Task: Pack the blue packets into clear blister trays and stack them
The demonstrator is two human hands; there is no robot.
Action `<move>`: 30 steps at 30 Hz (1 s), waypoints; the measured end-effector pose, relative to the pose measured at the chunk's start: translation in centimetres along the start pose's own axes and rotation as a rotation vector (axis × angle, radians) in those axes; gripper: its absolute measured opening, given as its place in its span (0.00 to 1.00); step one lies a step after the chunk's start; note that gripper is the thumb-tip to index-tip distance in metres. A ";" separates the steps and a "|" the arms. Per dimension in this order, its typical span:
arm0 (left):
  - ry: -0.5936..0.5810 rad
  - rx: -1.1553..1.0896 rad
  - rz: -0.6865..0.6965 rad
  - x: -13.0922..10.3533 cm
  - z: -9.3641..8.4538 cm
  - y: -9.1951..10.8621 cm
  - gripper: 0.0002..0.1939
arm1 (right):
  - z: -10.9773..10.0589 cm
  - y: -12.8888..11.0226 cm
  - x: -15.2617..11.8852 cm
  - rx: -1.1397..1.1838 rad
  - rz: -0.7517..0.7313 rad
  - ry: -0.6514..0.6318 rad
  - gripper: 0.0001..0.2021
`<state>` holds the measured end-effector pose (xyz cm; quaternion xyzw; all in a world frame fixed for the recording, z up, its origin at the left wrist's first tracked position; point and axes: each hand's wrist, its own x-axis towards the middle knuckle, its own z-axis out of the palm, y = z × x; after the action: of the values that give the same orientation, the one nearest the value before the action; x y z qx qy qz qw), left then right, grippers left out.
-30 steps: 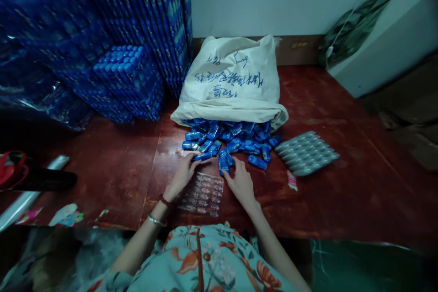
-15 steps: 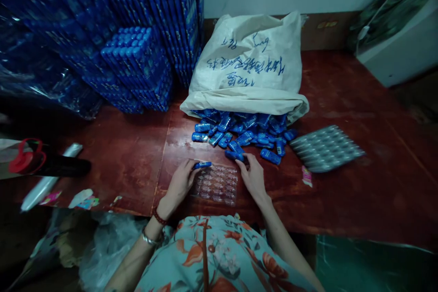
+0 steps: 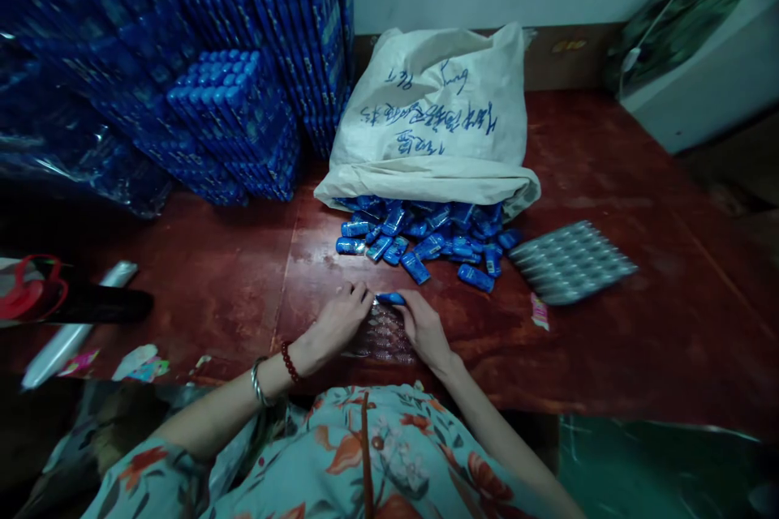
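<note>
The right hand pinches a small blue packet between its fingers, which are closed narrowly on it, above the far edge of a clear moulded tray. The tray lies on the near part of the red-brown worktop. The left hand is at the tray's far left corner, fingers bent; whether they grip anything cannot be told. Beyond the hands, loose blue packets spill from the near, open end of a white sack with blue handwriting. To the right of the pile sits a stack of clear trays; on the far left rise tall stacks of filled blue trays.
</note>
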<state>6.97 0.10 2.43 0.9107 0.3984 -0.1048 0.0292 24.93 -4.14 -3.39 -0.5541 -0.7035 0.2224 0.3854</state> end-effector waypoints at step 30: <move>0.377 -0.708 -0.446 5.9 2.1 -8.9 0.21 | -3.4 0.3 8.3 -0.779 0.266 -0.355 0.20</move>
<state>4.04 10.15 -0.62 0.7399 0.5942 0.2017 0.2425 27.09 3.44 0.90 -0.6969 -0.7127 0.0800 -0.0106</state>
